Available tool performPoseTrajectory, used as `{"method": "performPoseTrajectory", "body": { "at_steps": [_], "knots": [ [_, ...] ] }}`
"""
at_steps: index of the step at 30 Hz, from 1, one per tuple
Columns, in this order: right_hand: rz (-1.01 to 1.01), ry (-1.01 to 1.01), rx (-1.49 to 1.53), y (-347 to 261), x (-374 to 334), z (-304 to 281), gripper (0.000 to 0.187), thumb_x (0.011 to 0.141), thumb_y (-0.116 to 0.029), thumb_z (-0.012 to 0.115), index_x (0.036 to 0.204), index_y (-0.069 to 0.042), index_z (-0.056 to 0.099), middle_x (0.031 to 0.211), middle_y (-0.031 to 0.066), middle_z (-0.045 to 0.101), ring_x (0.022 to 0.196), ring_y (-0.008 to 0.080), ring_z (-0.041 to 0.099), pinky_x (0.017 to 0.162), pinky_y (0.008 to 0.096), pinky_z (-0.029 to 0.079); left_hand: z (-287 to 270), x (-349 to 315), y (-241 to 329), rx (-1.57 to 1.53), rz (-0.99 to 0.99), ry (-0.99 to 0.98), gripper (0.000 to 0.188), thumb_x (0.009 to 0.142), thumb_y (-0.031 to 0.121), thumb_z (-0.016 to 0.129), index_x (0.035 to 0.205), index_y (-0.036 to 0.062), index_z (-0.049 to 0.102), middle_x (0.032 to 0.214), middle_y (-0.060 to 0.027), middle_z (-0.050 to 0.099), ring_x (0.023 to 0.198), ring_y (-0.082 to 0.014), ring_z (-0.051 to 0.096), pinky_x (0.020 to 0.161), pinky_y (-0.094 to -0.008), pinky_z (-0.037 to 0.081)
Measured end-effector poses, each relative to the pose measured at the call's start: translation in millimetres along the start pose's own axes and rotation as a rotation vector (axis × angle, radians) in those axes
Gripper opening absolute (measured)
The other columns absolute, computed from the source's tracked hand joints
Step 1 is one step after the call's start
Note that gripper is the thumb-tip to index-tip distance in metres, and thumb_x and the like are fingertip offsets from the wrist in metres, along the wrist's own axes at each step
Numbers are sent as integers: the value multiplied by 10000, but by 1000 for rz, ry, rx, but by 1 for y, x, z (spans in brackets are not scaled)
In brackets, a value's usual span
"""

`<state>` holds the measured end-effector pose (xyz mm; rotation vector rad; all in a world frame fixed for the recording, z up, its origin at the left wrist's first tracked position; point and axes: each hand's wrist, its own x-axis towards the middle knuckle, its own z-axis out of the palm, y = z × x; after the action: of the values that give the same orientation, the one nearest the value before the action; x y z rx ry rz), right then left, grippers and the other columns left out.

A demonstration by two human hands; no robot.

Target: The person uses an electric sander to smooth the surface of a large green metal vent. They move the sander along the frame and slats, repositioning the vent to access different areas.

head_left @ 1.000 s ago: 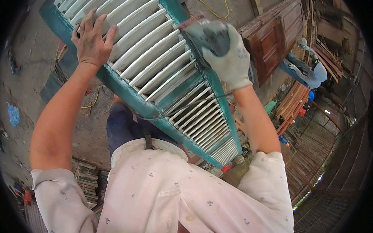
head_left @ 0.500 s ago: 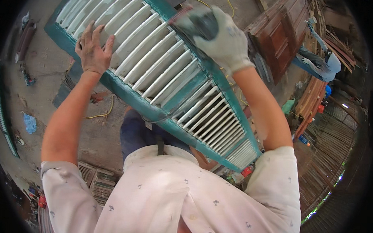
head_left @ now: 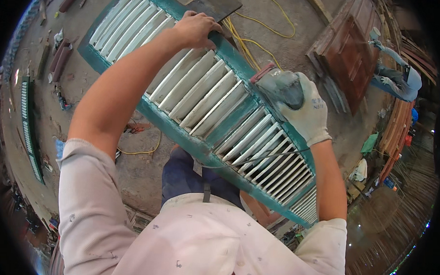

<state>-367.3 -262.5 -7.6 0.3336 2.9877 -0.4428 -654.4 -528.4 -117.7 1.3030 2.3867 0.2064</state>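
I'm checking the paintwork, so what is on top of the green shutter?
On the shutter: the bare left hand, the gloved right hand holding a sander, and a thin dark cord crossing some slats. Spots beneath the left hand and sander are hidden.

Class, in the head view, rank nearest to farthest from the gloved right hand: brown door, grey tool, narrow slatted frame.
1. Grey tool: in the right hand.
2. Brown door: upper right.
3. Narrow slatted frame: floor, far left.

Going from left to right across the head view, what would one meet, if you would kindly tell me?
Narrow green slatted panel on the floor → bare left hand → gloved right hand holding a dark tool → reddish-brown panelled door → co-worker.
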Motion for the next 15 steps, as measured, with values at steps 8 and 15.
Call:
{"method": "performPoseTrajectory", "body": {
  "at_steps": [8, 15],
  "knots": [
    [70, 5, 17, 18, -17, -3, 886, 787, -309, 905, 1563, -123, 520, 1345, 148, 657, 1186, 378, 715, 1006, 478, 602, -3, 33, 53, 146, -180, -248, 1052, 656, 831, 864, 1478, 191, 719, 1441, -63, 722, 1443, -332, 595, 1252, -788, 216],
    [99, -31, -5, 16, -16, -8, 872, 798, -310, 901, 1559, -115, 522, 1315, 161, 659, 1165, 381, 717, 995, 474, 608, -12, 42, 69, 153, -23, -326, 855, 715, 716, 898, 1322, 125, 793, 1238, -115, 800, 1260, -385, 726, 1119, -783, 448]
  ]
}}
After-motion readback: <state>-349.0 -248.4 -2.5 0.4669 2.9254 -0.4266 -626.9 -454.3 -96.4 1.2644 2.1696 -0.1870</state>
